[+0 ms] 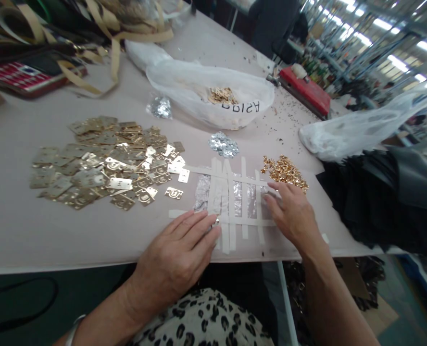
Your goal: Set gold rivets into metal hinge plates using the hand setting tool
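Note:
My left hand (184,250) rests at the front of the taped pad (237,192), fingers pressed together over a small shiny metal piece (216,221). Only a glint of that piece shows at the fingertips. My right hand (295,214) is over the pad's right side, its thumb and index finger apart, with nothing visible between them. Just beyond it lies a heap of small gold rivets (285,172). Silver discs (223,145) form a pile behind the pad. To the left spreads a big pile of gold metal plates (105,168), with a single plate (173,192) lying apart.
A white plastic bag (199,81) holding gold parts lies behind the piles, beside a small bag of silver discs (161,106). Black pieces (365,197) are stacked at right, near another white bag (343,137). A red box (303,91) and tape strips (116,62) lie farther back.

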